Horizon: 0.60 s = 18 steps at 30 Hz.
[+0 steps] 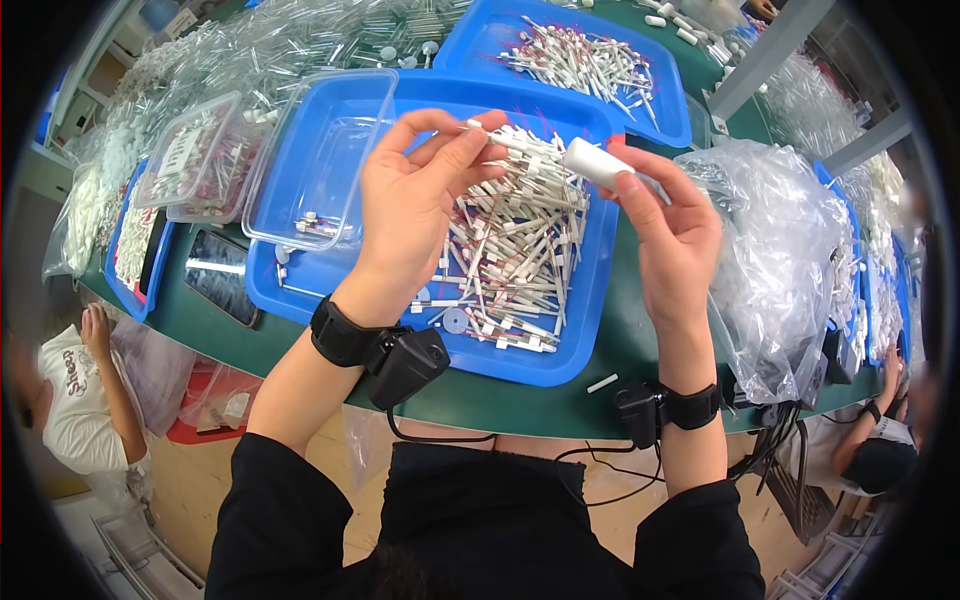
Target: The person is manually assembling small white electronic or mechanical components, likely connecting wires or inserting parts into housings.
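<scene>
Above the blue tray (600,290), my left hand (425,185) pinches a thin white stick-like part (476,126) between thumb and fingertips. Its far end runs over the pile, so I cannot make out its full length. My right hand (675,215) holds a smooth white cylinder (597,164) between thumb and fingers, tilted with one end toward my left hand. The two parts are apart. Below them in the tray lies a heap of slim white sticks (520,235) with thin red strands. A small round grey disc (455,320) rests at the heap's near edge.
A clear plastic box (335,215) stands in the tray's left side. Another blue tray (670,110) of sticks lies behind. Clear plastic bags (775,260) crowd the right. A phone (222,277) lies left; a short white piece (603,383) sits near the table edge. Other people work at both sides.
</scene>
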### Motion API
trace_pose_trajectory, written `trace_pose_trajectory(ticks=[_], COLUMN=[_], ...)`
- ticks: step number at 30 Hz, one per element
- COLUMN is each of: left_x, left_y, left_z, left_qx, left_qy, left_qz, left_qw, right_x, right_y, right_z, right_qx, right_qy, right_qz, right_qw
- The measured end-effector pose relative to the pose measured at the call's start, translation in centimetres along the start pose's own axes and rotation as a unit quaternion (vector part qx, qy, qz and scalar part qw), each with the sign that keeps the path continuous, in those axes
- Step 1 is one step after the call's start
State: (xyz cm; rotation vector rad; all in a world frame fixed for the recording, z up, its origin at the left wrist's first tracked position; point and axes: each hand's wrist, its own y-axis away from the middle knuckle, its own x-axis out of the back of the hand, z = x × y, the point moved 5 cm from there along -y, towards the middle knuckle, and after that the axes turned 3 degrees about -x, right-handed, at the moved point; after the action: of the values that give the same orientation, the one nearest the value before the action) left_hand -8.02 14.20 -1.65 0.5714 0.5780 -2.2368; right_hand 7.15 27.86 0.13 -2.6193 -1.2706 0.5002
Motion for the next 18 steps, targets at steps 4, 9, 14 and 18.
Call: trace_pose_trajectory(ticks=[4, 9, 14, 18], left_x=[-0.14, -0.81, -0.79, -0.88], left_y=[0.05, 0.06, 0.04, 0.19], left_z=[0.40, 0.68, 0.62, 0.64], left_qx=[-0.022, 0.003, 0.006, -0.004], left_qy=[-0.009, -0.018, -0.029, -0.057], left_qz=[0.036, 0.020, -0.004, -0.020], left_qw=[0.999, 1.000, 1.000, 0.998], right_x=[-0.27, -0.09, 0.15, 0.39], right_y=[-0.05, -0.13, -0.31, -0.45], right_z=[0.79, 0.83, 0.58, 0.40], right_qx=[-0.023, -0.019, 0.000, 0.006], right_qy=[0.002, 0.010, 0.031, 0.038], right_qz=[-0.028, -0.003, -0.017, -0.014], right_qw=[0.999, 1.000, 0.999, 0.999])
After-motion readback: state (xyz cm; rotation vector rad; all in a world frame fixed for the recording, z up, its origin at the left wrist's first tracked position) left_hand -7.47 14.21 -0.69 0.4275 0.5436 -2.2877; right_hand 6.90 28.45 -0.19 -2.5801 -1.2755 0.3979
